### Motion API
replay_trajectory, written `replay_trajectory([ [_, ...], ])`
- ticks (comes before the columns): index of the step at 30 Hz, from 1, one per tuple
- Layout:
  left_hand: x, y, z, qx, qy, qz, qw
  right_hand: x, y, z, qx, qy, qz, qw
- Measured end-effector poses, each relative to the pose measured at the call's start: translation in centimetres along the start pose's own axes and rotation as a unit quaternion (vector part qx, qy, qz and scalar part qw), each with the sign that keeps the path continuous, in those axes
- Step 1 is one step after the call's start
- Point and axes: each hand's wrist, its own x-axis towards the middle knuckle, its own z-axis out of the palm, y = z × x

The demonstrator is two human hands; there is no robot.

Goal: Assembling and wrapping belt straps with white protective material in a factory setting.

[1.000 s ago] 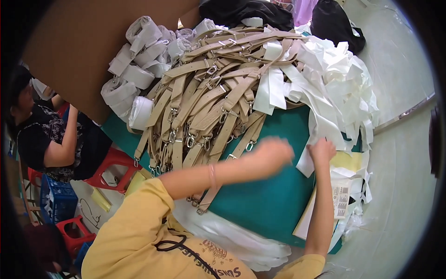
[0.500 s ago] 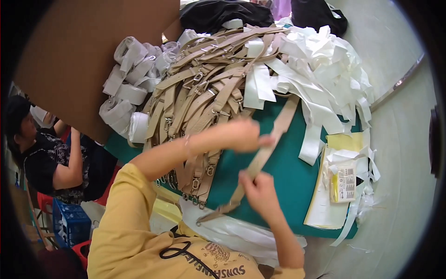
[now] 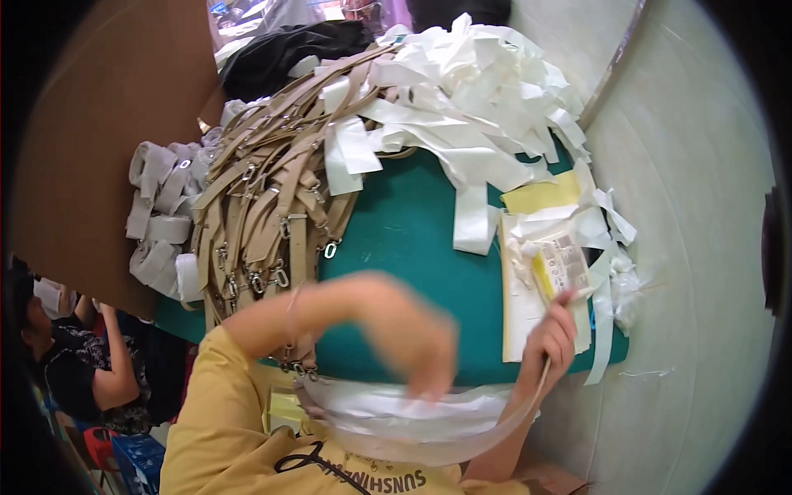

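My right hand [image 3: 551, 342] is closed on one end of a beige strap [image 3: 487, 450], beside a small yellow-and-white packet [image 3: 563, 262] on a stack of paper. From that hand the strap sags in a blurred curve across my lap and up to the table's front edge at the left. My left hand [image 3: 417, 342] is smeared by motion over the front of the green table [image 3: 396, 239], fingers pointing down; whether it holds anything cannot be made out. Left of it lies a heap of beige straps [image 3: 264, 190] with metal clasps.
White ribbon strips [image 3: 495, 91] pile up at the back right. Rolled pale straps [image 3: 157, 219] lie at the far left, near a brown board [image 3: 99, 148]. Black cloth [image 3: 289, 58] lies behind the heap. At the left sits another person [image 3: 91, 355]. White plastic [image 3: 396, 404] hangs at the front edge.
Both hands were on the beige strap over the green table. My right hand has moved right with it, toward the packet; my left has swung down toward the front edge. The view has shifted rightward.
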Motion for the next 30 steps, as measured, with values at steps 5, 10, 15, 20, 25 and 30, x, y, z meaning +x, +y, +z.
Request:
replay_trajectory([
  [5,6.6,-15.2,-12.1,0.391,0.583,-0.261,0.662,-3.4,3.3,2.1,-0.061,-0.103,0.031,0.992],
  [10,11.3,-17.5,-14.2,0.424,0.541,-0.234,0.687,-5.1,5.3,3.7,-0.115,-0.101,0.061,0.986],
  [15,8.4,-17.7,-13.0,0.505,0.511,-0.135,0.682,-2.7,5.9,4.3,-0.166,-0.12,0.128,0.97],
  [20,-4.2,-11.6,-11.3,0.589,0.495,-0.415,0.486,-3.1,5.5,4.2,-0.181,-0.136,0.122,0.966],
  [25,-13.6,-9.7,-8.6,0.547,0.426,-0.634,0.342,-2.0,6.2,3.1,-0.185,-0.159,0.181,0.953],
  [30,-9.8,-4.4,-5.3,0.525,0.341,-0.618,0.475,-4.9,6.2,4.4,-0.327,-0.057,0.124,0.935],
])
